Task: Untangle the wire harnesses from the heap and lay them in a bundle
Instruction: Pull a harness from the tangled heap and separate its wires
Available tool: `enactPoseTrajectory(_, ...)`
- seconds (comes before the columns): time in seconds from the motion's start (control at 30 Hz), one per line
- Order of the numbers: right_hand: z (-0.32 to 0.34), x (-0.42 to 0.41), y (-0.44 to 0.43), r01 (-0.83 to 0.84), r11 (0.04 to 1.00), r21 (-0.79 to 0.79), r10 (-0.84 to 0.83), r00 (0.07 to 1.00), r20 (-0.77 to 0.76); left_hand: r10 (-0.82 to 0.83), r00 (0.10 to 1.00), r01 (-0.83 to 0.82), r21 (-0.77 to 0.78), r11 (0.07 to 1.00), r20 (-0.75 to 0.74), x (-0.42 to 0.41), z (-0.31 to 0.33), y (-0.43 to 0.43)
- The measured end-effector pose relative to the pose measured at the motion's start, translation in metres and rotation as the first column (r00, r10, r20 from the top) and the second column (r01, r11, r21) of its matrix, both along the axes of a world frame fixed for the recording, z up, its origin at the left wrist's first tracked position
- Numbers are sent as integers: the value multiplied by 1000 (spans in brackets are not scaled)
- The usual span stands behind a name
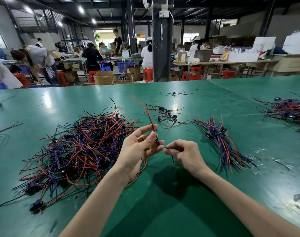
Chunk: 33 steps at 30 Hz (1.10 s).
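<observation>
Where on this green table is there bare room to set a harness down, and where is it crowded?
Bare: the near table between the forearms, and the strip between the heap and the bundle. Crowded: the heap at left, the loose harnesses at the strip's far end, the bundle at right.

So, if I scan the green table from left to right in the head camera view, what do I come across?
First the tangled heap of harnesses → left hand, holding one harness → right hand, pinching a wire end → laid-out bundle → another pile of wires at the far right edge.
</observation>
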State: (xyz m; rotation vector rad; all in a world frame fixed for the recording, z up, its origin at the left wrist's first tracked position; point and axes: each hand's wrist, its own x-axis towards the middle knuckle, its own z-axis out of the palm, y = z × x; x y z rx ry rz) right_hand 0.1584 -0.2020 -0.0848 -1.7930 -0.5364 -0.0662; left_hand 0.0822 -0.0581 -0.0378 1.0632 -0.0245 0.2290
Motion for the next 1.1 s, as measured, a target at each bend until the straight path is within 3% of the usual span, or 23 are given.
enactPoseTrajectory(0.07,3,-3,-1,-21,1000,-17,21,1000,6,34,999,-33,-21,999,31,0,2,1)
enactPoseTrajectory(0.2,8,-24,5,-100,990,-100,119,971,209,182,979,-171,-114,979,95,2,8,17)
enactPoseTrajectory(0.27,9,-36,11,-149,985,-93,167,958,235,235,969,-225,-119,967,81,3,8,26)
enactPoseTrajectory(0.43,13,-60,19,-304,952,-44,307,939,154,276,961,-276,-64,959,1,7,0,29)
enactPoseTrajectory(0.63,18,-70,17,-354,934,47,348,932,106,284,959,-284,35,958,-12,11,-5,27)
enactPoseTrajectory(0.8,18,-77,20,-384,922,49,381,922,71,322,945,-326,138,935,53,10,-5,24)
enactPoseTrajectory(1.1,15,-87,24,-442,897,-13,443,895,49,378,919,-393,159,906,116,9,-1,32)
